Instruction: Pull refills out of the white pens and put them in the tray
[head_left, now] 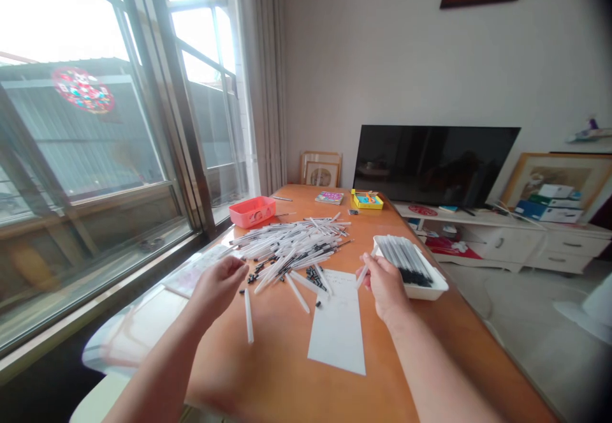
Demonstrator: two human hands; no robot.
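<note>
My right hand (381, 281) grips a whitish pen barrel (363, 271) between thumb and fingers, tilted above the paper's right edge. Close beside it stands a white tray (438, 290) with a row of clear pens (405, 258) whose lower ends are black. My left hand (221, 284) is closed in a pinch at the left of the pile; whatever lies between its fingertips is hidden. Near those fingertips are small black pen parts (252, 277). A big heap of pen barrels and refills (291, 241) spreads between the hands. One loose white barrel (248, 316) lies below the left hand.
A sheet of white paper (337, 340) lies on the wooden table (268, 372). Toward the far end are a pink basket (252, 212), a booklet (329, 197) and a yellow box (368, 201). Windows line the left side; a television (435, 164) stands beyond on a white cabinet.
</note>
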